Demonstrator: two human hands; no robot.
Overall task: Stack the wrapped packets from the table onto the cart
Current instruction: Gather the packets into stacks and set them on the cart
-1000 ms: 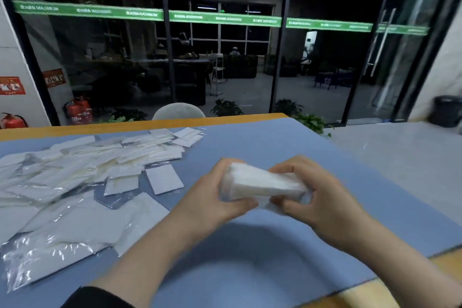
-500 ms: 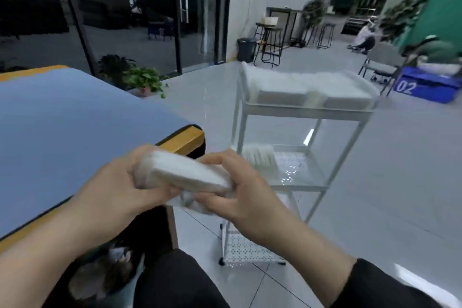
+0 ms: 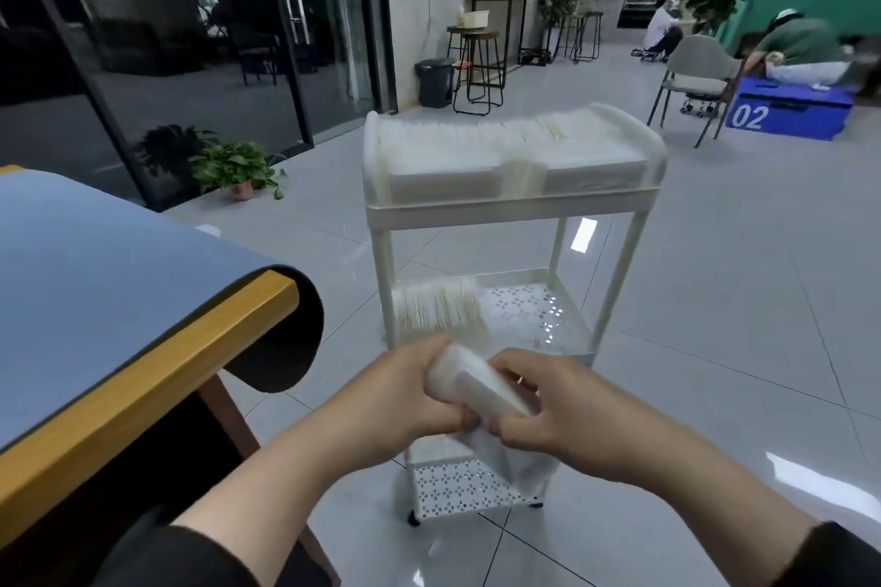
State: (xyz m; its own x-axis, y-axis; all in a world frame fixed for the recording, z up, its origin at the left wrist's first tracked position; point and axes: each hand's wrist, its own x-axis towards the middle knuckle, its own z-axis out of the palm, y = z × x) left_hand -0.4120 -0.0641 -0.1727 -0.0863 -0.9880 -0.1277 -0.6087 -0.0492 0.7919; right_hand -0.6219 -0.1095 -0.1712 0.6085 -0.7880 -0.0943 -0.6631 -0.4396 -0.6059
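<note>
Both of my hands hold a bundle of white wrapped packets [image 3: 469,384] in front of the white three-tier cart [image 3: 505,210]. My left hand [image 3: 400,400] grips its left end and my right hand [image 3: 567,415] grips its right end, with a loose wrapper hanging below. The cart's top tray is packed with rows of white packets [image 3: 500,153]. A short row of packets [image 3: 436,307] stands at the left of the middle shelf. The bottom shelf [image 3: 465,486] shows only perforated metal. The bundle is level with the middle shelf's front edge.
The table corner with blue mat [image 3: 95,272] and wooden edge [image 3: 152,372] is at my left. Tiled floor surrounds the cart. A potted plant [image 3: 238,169] stands by the glass wall, stools and a bin [image 3: 435,81] behind, a chair [image 3: 693,79] and blue box [image 3: 789,107] far right.
The view has swung from the table with loose packets to the cart. My hands carried the bundle off the table and lowered it toward the cart's middle shelf.
</note>
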